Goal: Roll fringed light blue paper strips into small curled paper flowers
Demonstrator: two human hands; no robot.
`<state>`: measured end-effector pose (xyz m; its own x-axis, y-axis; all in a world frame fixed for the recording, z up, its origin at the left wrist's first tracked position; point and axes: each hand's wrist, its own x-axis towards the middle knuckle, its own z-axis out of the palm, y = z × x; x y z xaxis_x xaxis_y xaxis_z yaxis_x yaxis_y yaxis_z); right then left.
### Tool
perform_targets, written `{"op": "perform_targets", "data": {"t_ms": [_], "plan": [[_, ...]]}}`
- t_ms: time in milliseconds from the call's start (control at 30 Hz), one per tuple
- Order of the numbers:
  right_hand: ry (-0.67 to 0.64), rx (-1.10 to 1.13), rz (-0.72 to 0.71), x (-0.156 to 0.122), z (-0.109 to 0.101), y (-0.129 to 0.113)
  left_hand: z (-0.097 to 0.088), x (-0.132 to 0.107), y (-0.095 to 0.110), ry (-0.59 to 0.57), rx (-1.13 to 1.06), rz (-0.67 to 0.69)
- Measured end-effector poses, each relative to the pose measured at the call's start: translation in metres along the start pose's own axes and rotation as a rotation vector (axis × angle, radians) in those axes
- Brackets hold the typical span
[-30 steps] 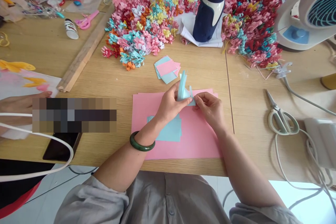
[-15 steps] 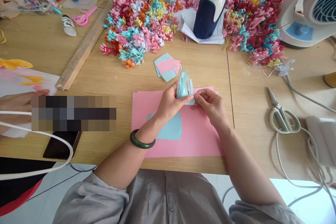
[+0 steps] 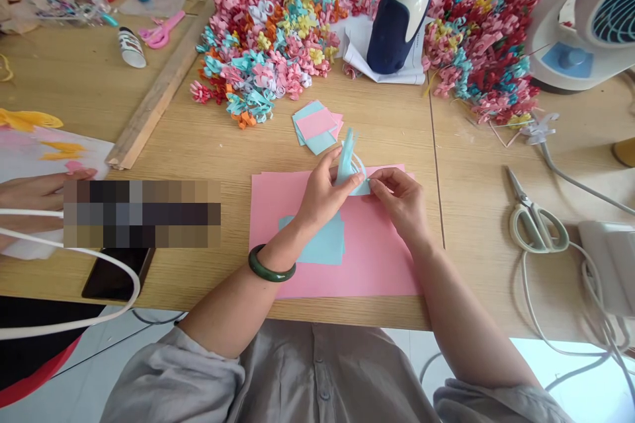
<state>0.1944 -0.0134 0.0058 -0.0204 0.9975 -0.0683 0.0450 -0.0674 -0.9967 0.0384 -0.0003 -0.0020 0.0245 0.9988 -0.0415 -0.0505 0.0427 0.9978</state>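
Observation:
A light-blue piece of paper (image 3: 346,168), cut into narrow strips along its upper side, is pinched between the thumb and fingers of my left hand (image 3: 330,185). Some strips stand up and one or two curve over to the right. My right hand (image 3: 398,198) pinches at the right end of that paper, thumb against forefinger. Beneath both hands lie pink sheets (image 3: 377,258), with light-blue paper squares (image 3: 322,238) on top, partly covered by my left forearm. Just beyond my hands is a small stack of pink and blue paper pieces (image 3: 316,127).
Heaps of curled paper flowers (image 3: 278,39) lie at the back around a dark-blue bottle (image 3: 399,20). Scissors (image 3: 538,221), cables and a fan (image 3: 570,26) are on the right. A wooden strip (image 3: 163,86), pink scissors (image 3: 163,32) and another person's hand (image 3: 40,192) are on the left.
The strips have been drawn closer together, and one or two now bend over toward my right hand. Both hands stay in nearly the same place.

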Motion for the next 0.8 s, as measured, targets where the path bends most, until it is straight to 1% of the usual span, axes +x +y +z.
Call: {"op": "perform_targets", "data": {"t_ms": [133,300,367,467,567,600,633,667,733,767,800], "plan": [[-0.003,0.015,0.042,-0.001,-0.001,-0.005,-0.004,0.002,-0.004,0.029,-0.006,-0.004],[-0.022,-0.065,0.079,-0.001,-0.003,-0.006,-0.004,0.001,-0.005,-0.007,0.011,0.021],[-0.006,-0.091,0.046,0.0,-0.003,-0.004,-0.002,0.0,-0.006,-0.027,0.002,0.036],[0.071,-0.107,-0.024,0.001,-0.003,-0.001,0.001,-0.002,-0.007,-0.056,0.008,0.047],[0.112,-0.131,-0.058,0.002,-0.003,-0.002,0.002,-0.004,-0.008,-0.113,0.053,0.023],[0.112,-0.146,-0.07,0.001,-0.004,-0.004,0.001,-0.004,-0.008,-0.109,0.086,0.024],[0.109,-0.162,-0.081,0.001,-0.004,-0.005,0.0,-0.004,-0.007,-0.076,0.13,0.042],[0.1,-0.181,-0.087,0.001,-0.004,-0.007,-0.001,-0.003,-0.006,-0.017,0.181,0.081],[0.064,-0.226,-0.085,0.0,-0.005,-0.009,-0.005,-0.002,-0.002,0.13,0.282,0.203],[0.031,-0.255,-0.088,0.0,-0.006,-0.009,-0.007,-0.001,0.0,0.183,0.314,0.27],[-0.008,-0.295,-0.108,0.001,-0.007,-0.009,-0.009,0.0,0.003,0.212,0.331,0.326]]}}
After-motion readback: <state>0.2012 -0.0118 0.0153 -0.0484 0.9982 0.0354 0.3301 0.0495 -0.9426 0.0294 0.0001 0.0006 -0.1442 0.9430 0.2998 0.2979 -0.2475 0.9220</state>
